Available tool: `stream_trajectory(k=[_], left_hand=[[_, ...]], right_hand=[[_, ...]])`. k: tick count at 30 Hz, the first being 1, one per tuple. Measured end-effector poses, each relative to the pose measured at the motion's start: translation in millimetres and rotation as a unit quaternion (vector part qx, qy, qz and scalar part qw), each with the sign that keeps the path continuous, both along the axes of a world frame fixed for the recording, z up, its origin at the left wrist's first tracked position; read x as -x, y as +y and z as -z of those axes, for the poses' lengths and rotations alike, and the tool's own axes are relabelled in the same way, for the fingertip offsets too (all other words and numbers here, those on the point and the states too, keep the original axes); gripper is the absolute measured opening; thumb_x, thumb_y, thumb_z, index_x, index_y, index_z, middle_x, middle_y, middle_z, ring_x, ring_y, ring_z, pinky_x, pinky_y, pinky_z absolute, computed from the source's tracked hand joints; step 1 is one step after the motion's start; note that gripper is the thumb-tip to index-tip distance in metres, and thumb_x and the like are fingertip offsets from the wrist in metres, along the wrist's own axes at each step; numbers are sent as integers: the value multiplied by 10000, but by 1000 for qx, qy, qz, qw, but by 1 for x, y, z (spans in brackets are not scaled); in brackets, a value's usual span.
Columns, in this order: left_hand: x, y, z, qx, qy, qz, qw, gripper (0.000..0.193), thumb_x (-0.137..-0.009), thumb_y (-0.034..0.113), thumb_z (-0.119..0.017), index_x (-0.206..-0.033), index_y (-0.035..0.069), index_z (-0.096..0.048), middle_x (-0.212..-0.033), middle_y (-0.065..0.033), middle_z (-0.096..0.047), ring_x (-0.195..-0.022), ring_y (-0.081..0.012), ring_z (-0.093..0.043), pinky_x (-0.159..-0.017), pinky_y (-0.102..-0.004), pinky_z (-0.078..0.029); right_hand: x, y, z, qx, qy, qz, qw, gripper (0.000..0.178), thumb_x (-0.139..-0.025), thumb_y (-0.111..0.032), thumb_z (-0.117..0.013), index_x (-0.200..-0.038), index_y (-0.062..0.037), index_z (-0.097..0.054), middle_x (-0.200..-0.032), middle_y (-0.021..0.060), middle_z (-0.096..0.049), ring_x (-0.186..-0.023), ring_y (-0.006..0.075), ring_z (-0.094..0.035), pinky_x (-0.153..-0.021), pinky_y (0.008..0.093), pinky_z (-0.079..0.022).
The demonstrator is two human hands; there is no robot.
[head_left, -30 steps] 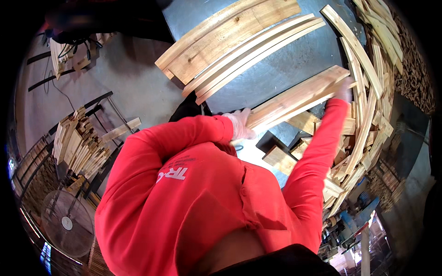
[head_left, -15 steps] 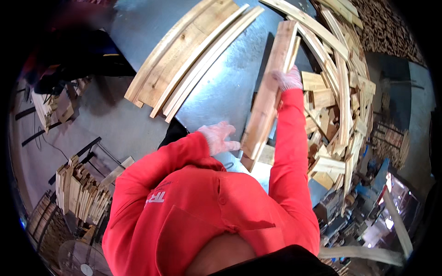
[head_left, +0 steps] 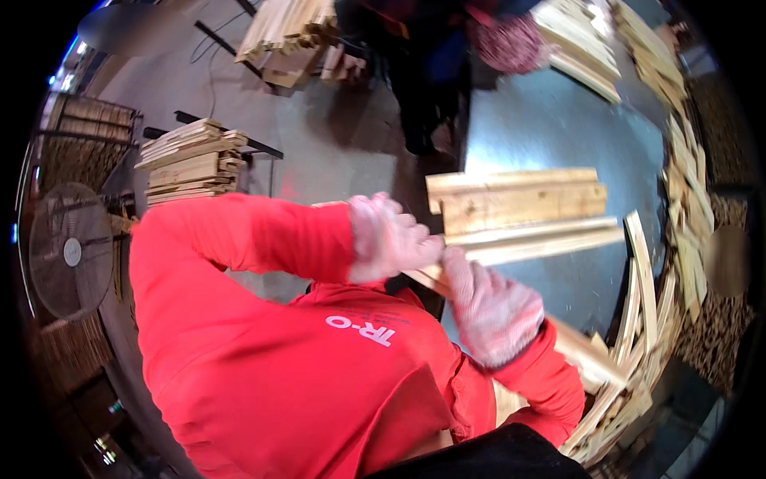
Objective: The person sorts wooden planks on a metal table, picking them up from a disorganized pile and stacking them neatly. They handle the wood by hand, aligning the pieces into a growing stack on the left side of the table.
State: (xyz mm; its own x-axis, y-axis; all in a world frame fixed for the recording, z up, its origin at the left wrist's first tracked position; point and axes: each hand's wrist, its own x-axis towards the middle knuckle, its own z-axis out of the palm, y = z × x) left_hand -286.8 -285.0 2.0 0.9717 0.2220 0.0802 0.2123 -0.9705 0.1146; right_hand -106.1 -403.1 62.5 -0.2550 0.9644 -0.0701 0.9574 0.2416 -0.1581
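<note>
Both my hands wear pale knit gloves and are close together in front of my chest. Fingers curled, my left hand (head_left: pixel 392 237) closes on a wooden board (head_left: pixel 431 278), a short stretch of which shows below the hands. My right hand (head_left: pixel 492 307) is closed on it too, thumb up near the left hand's fingers. Most of this board is hidden by gloves and sleeves. Beyond my right wrist a wooden length (head_left: pixel 589 353) shows; I cannot tell whether it is the same board. Just ahead, several boards (head_left: pixel 524 209) lie side by side on the metal table (head_left: pixel 550 136).
Across the table stands another person (head_left: pixel 435 80) with a gloved hand near stacked boards (head_left: pixel 578 44). Loose strips and offcuts (head_left: pixel 686 199) line the table's right side. At left are a rack of stacked wood (head_left: pixel 191 164) and a round fan (head_left: pixel 72 251).
The view has swung left. My left hand, open and apart from the board before, has closed on a board beside my right hand. Both hands are now close together.
</note>
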Motion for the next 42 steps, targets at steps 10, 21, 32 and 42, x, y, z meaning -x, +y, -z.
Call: stream_trajectory(k=[10, 21, 32, 42], left_hand=[[315, 191, 69, 37, -237, -423, 874, 551, -707, 89, -743, -1201, -15, -522, -1063, -173, -656, -956, -343, -662, -759, -387, -559], [409, 690, 186, 183, -330, -743, 552, 500, -780, 230, -732, -1189, 50, -510, -1105, -204, -640, -1003, -368, -628, -847, -418, -509], [461, 814, 340, 269, -172, -734, 599, 574, -733, 294, -784, -1164, 1, -541, -1128, -234, -624, -1066, -384, -591, -915, -423, -465], [410, 883, 340, 270, -54, -714, 644, 573, -727, 366, -743, -1156, 35, -556, -1136, -212, -627, -1093, -382, -585, -941, -447, -459]], right_hand=[[-21, 157, -46, -735, -172, 166, 634, 407, -918, -273, -604, -1096, 93, -620, -889, 212, -667, -680, 236, -603, -593, 338, -478], [359, 713, 280, -60, 331, -21, 942, 378, -888, -241, -567, -1233, -88, -548, -1155, 139, -623, -1090, 311, -579, -951, 415, -451], [420, 1007, 439, 62, -131, -218, 965, 679, -950, -581, -332, -1469, -142, -331, -1505, 86, -364, -1436, 235, -242, -1183, 488, -44], [391, 1016, 358, 75, -285, -201, 934, 511, -944, -502, -420, -1191, -110, -637, -1288, 75, -555, -1314, 234, -409, -1166, 510, -106]])
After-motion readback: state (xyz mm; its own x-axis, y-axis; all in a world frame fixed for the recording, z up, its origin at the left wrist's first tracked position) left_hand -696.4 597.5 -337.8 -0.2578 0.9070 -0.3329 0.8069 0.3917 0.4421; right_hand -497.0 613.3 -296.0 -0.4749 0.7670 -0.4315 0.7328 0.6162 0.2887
